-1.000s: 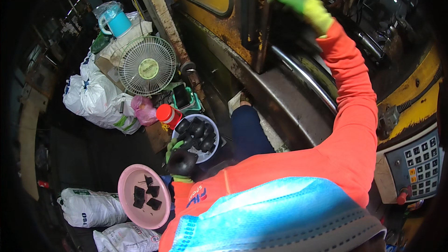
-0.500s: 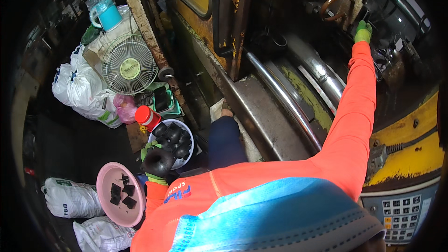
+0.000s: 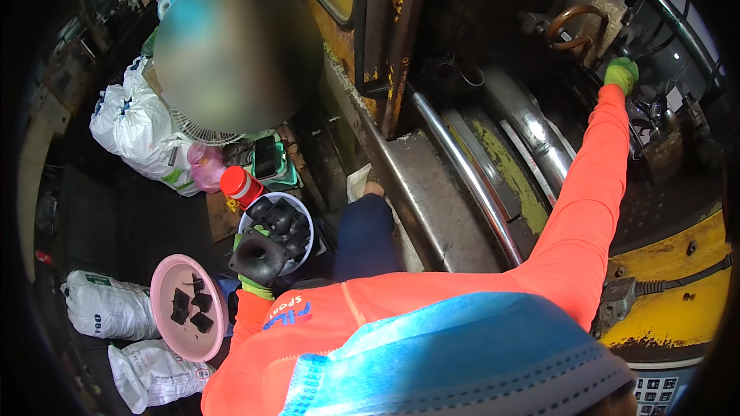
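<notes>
My left hand (image 3: 257, 287), in a green glove, holds a black molded rubber part (image 3: 264, 257) with a squarish flange and a round hollow in its middle. Just behind it a white basin (image 3: 310, 242) holds several similar black parts (image 3: 282, 219). My right arm stretches far out to the machine at the upper right. There my right hand (image 3: 621, 75), also gloved in green, is closed beside a brown curved handle (image 3: 574, 28); what its fingers grip is hidden.
A pink basin (image 3: 164, 322) with several black pieces stands at the left, by white sacks (image 3: 112, 306). A red container (image 3: 240, 185) sits behind the white basin. Metal bars (image 3: 462, 173) and a yellow door with a black handle (image 3: 370, 27) stand ahead. A blurred patch covers most of a fan (image 3: 202, 132).
The rubber part has turned in my left hand, so its squarish flange now shows. My right hand's fingers look more curled and sit slightly nearer to me. The whole view has shifted a little.
</notes>
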### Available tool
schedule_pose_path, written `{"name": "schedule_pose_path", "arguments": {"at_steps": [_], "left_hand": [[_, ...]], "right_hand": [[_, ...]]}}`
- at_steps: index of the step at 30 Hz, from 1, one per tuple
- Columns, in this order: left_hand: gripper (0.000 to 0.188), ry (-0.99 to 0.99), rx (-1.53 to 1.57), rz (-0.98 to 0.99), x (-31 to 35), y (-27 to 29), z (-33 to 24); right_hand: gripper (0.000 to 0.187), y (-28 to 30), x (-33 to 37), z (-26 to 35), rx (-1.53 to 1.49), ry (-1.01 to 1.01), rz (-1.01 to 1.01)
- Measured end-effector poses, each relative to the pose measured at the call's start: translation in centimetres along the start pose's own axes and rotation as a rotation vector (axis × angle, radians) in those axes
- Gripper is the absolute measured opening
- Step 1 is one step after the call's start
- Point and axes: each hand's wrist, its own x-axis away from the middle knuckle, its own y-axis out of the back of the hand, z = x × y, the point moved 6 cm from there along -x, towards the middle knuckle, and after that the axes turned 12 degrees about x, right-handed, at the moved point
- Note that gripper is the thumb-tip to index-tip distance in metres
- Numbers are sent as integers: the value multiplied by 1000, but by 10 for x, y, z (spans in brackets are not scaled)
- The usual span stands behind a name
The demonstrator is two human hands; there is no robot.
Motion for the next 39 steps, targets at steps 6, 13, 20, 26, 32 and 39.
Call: {"name": "schedule_pose_path", "arguments": {"at_steps": [6,13,20,26,32,39], "left_hand": [[33,161,237,-52,-6,16,16],[21,138,-685,301,-12,-63,11],[56,-361,-1074,666,-7,-169,-1],[57,112,-831,8,36,-83,-26],[65,-225,-1455,-348,162,5,-131],[58,-62,-1798,-1301,303,136,-264]], "right_hand": [[33,41,44,-38,-538,-473,-276],[27,307,122,49,-1429,-9,-413],[41,530,340,219,-960,1529,-656],[40,579,459,273,-1231,1907,-460],[41,485,331,328,-1642,646,-116],[55,374,300,415,-1659,537,412]]}}
